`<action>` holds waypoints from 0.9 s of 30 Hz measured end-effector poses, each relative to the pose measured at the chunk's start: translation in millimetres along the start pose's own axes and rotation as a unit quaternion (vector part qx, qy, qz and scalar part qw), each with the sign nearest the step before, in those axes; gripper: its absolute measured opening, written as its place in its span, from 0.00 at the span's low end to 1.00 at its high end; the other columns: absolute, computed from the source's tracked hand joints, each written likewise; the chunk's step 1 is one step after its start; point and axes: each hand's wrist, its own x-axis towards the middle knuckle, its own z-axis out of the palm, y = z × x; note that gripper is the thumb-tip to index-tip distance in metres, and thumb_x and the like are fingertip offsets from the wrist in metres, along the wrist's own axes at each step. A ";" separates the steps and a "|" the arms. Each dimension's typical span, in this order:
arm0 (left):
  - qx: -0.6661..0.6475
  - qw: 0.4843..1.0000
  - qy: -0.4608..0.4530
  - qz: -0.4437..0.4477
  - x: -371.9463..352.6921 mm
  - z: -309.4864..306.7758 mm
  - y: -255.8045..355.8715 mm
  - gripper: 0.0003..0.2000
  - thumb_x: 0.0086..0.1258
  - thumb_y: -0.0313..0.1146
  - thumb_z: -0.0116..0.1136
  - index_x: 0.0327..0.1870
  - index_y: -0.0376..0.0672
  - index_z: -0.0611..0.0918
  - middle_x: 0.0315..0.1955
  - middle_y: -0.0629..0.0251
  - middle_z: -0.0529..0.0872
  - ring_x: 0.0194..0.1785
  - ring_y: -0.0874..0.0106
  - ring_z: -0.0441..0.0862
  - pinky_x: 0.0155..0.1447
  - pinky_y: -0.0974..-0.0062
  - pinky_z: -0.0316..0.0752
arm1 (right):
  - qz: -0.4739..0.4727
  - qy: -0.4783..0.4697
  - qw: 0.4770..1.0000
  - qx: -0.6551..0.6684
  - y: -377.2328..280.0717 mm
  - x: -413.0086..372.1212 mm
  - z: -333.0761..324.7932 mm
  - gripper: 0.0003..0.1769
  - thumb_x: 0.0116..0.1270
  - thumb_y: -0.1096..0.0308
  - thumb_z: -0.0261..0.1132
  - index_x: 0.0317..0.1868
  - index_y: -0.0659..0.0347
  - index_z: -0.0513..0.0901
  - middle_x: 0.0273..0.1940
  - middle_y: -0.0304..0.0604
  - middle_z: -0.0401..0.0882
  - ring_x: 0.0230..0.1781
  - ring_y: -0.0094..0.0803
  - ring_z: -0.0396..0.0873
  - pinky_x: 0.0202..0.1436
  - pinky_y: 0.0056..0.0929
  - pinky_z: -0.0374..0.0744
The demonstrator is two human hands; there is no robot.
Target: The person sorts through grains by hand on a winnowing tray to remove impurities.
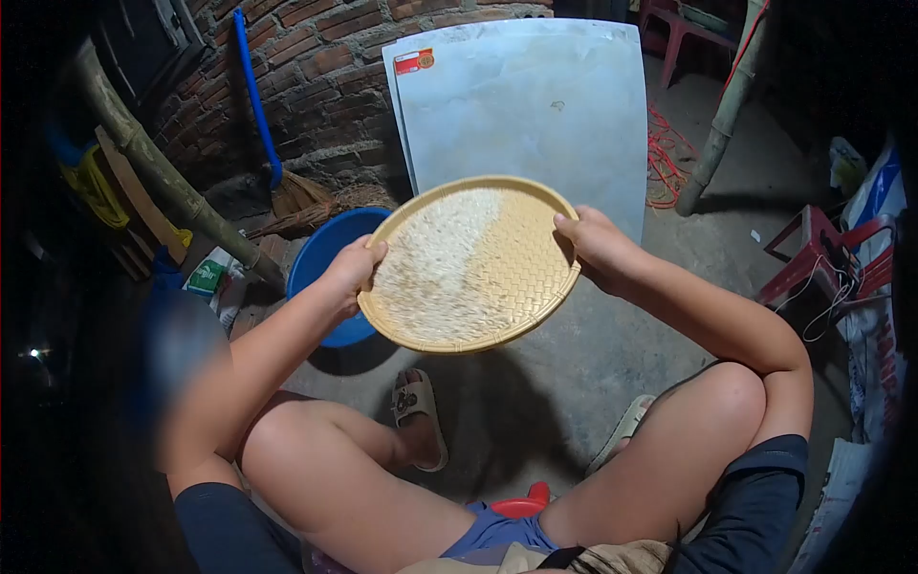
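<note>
A round woven tray (531, 253) is held up in front of me between both hands. White grains (435, 258) lie spread over its left and middle part, slightly blurred; the weave shows bare on the right. My left hand (352, 273) is closed on the left rim, thumb on top. On the upper right rim, my right hand (601, 247) grips with its thumb over the edge and its fingers mostly hidden underneath. Behind the tray's left side stands a blue basin (316, 258), partly covered by the tray and my left hand.
A large pale panel (526, 105) stands beyond the tray. A blue-handled broom (253, 96) leans on the brick wall (325, 57). Bamboo poles (143, 163) rise at both sides. A red plastic chair (813, 253) with cables is at right. Sandals (418, 411) are on the floor below.
</note>
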 end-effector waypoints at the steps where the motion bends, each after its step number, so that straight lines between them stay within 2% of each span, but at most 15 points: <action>1: 0.003 1.000 0.001 -0.003 0.4 3.0 -4.0 0.11 0.73 0.30 0.38 0.50 0.36 0.68 0.38 0.58 0.78 0.40 0.71 0.77 0.46 0.72 0.75 | -0.024 0.019 0.999 -0.013 1.9 3.3 0.3 0.15 0.69 0.67 0.48 0.45 0.73 0.70 0.37 0.50 0.76 0.35 0.31 0.75 0.39 0.30 0.74; 3: 0.020 0.995 0.043 0.090 0.0 12.2 -8.4 0.11 0.73 0.30 0.38 0.50 0.36 0.68 0.39 0.57 0.77 0.40 0.71 0.77 0.46 0.72 0.74 | -0.038 0.014 0.999 0.005 5.3 9.9 -15.3 0.16 0.69 0.67 0.47 0.47 0.73 0.69 0.38 0.52 0.76 0.35 0.33 0.75 0.42 0.31 0.74; 4: 0.055 0.991 0.068 0.103 -8.8 25.5 -5.2 0.11 0.73 0.31 0.38 0.50 0.37 0.68 0.40 0.57 0.77 0.41 0.70 0.76 0.48 0.72 0.72 | 0.019 0.006 1.000 0.010 -5.6 0.4 -19.3 0.16 0.70 0.68 0.46 0.51 0.71 0.68 0.40 0.49 0.75 0.39 0.33 0.77 0.46 0.31 0.75; 5: 0.087 0.986 0.090 0.108 -18.8 39.6 -1.9 0.10 0.73 0.31 0.38 0.50 0.37 0.68 0.40 0.57 0.76 0.42 0.70 0.75 0.49 0.72 0.71 | 0.015 0.007 1.000 0.013 -3.9 0.0 -18.0 0.16 0.70 0.68 0.46 0.51 0.71 0.68 0.40 0.49 0.75 0.39 0.33 0.77 0.46 0.31 0.75; 7: 0.103 0.983 0.091 0.118 -12.4 35.6 -6.9 0.10 0.73 0.31 0.39 0.49 0.37 0.69 0.40 0.57 0.77 0.42 0.70 0.75 0.48 0.72 0.71 | 0.073 0.066 0.993 0.066 5.4 2.2 -20.1 0.15 0.68 0.71 0.46 0.49 0.74 0.69 0.39 0.52 0.76 0.40 0.36 0.77 0.45 0.32 0.75; 9: 0.082 0.990 0.042 0.107 7.0 10.2 -9.1 0.11 0.72 0.31 0.39 0.49 0.37 0.69 0.39 0.58 0.77 0.40 0.70 0.77 0.46 0.72 0.73 | 0.028 0.017 0.997 0.066 1.6 -0.2 -15.2 0.16 0.69 0.70 0.46 0.51 0.73 0.68 0.41 0.53 0.75 0.40 0.38 0.77 0.44 0.32 0.75; 11: 0.031 0.998 -0.001 0.062 11.2 -4.0 -1.5 0.11 0.73 0.31 0.38 0.50 0.36 0.69 0.38 0.58 0.78 0.39 0.69 0.80 0.45 0.69 0.78 | -0.033 0.012 0.999 0.014 0.4 0.1 -8.5 0.16 0.69 0.69 0.46 0.51 0.73 0.67 0.43 0.53 0.75 0.41 0.37 0.77 0.44 0.32 0.75; 15: 0.016 0.998 -0.003 0.066 -0.6 11.2 1.0 0.13 0.73 0.32 0.37 0.53 0.37 0.67 0.39 0.58 0.77 0.42 0.70 0.79 0.47 0.69 0.77 | -0.050 0.066 0.996 0.016 -5.5 -9.6 -9.8 0.15 0.69 0.69 0.48 0.49 0.72 0.70 0.37 0.49 0.75 0.37 0.35 0.77 0.45 0.33 0.76; 17: 0.079 0.992 0.039 0.088 -7.8 28.8 -2.6 0.13 0.74 0.33 0.37 0.54 0.37 0.67 0.40 0.58 0.77 0.43 0.71 0.77 0.48 0.71 0.75 | 0.083 0.022 0.995 0.057 1.7 1.2 -30.8 0.18 0.69 0.68 0.46 0.53 0.73 0.66 0.46 0.55 0.73 0.43 0.38 0.76 0.45 0.36 0.76; 18: 0.085 0.992 0.052 0.076 -16.1 40.2 0.0 0.14 0.73 0.32 0.38 0.55 0.37 0.67 0.41 0.59 0.78 0.44 0.71 0.78 0.50 0.73 0.74 | 0.152 0.034 0.982 0.109 -2.6 -2.3 -31.6 0.17 0.69 0.67 0.46 0.52 0.73 0.67 0.45 0.54 0.74 0.41 0.38 0.77 0.46 0.37 0.77; 21: 0.079 0.992 0.000 0.094 9.5 17.0 -5.4 0.14 0.74 0.33 0.36 0.54 0.38 0.68 0.41 0.59 0.77 0.43 0.72 0.77 0.48 0.73 0.73 | 0.130 0.004 0.983 0.129 -14.6 -14.1 -28.0 0.17 0.69 0.69 0.46 0.51 0.73 0.68 0.46 0.55 0.73 0.42 0.38 0.77 0.47 0.37 0.78; 23: 0.083 0.989 -0.089 0.085 3.9 4.5 12.5 0.14 0.74 0.34 0.37 0.55 0.38 0.68 0.42 0.59 0.78 0.44 0.73 0.77 0.49 0.73 0.73 | 0.070 -0.040 0.990 0.116 -23.8 -19.3 -22.3 0.16 0.67 0.70 0.47 0.51 0.73 0.68 0.44 0.55 0.75 0.41 0.38 0.78 0.46 0.37 0.78; 25: 0.029 0.993 -0.066 0.088 6.7 0.5 14.2 0.15 0.74 0.34 0.36 0.56 0.37 0.67 0.44 0.59 0.78 0.44 0.73 0.77 0.49 0.73 0.73 | -0.001 -0.024 0.994 0.103 -38.9 -44.0 -4.6 0.15 0.66 0.72 0.48 0.48 0.74 0.70 0.40 0.55 0.76 0.38 0.38 0.79 0.45 0.36 0.79; 27: 0.036 0.994 -0.051 0.094 0.6 12.4 9.2 0.15 0.74 0.34 0.36 0.56 0.37 0.67 0.43 0.59 0.77 0.44 0.73 0.77 0.50 0.73 0.73 | 0.008 -0.018 0.995 0.096 -33.3 -38.4 -17.5 0.14 0.67 0.70 0.47 0.47 0.72 0.70 0.40 0.52 0.76 0.39 0.35 0.78 0.45 0.34 0.78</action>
